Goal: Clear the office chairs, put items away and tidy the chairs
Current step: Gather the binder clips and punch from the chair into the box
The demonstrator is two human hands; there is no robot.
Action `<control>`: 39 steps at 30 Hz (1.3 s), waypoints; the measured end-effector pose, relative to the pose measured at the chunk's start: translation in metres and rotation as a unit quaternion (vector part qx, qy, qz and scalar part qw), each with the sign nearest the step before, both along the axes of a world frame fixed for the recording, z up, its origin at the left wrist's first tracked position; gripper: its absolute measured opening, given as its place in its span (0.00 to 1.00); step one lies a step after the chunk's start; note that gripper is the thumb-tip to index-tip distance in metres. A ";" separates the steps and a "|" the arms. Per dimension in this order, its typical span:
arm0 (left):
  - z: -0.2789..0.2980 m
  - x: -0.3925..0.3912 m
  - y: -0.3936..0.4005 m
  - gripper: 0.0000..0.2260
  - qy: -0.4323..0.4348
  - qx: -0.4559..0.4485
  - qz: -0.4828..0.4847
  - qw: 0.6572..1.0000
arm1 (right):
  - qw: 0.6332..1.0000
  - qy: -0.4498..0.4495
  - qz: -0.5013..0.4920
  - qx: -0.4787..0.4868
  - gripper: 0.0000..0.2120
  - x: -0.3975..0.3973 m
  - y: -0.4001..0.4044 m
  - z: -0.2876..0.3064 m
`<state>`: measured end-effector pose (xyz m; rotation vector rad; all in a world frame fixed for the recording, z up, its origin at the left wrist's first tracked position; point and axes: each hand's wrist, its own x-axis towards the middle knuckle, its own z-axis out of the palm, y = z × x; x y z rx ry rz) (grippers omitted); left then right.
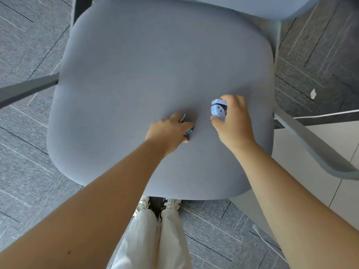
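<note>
Forearms [97,200] over chair seat [155,65]; armrests [310,144] flanking

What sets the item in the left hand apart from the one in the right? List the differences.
The clip in the left hand is small, nearly hidden, showing a metal loop and a teal edge. The blue gadget in the right hand is bigger, rounded plastic with two screws, and mostly visible. Both are gripped just above the seat.

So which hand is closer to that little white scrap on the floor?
Right. The right hand is over the seat's right side, nearer the white scrap on the floor. The left hand is further left, mid-seat.
</note>
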<state>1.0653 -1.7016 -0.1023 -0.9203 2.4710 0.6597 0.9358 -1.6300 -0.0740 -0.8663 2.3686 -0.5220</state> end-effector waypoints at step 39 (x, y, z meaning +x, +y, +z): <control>0.460 -0.136 0.247 0.08 0.371 0.035 -0.366 0.853 | 0.903 0.193 -0.368 -0.105 0.10 -0.002 0.367 0.427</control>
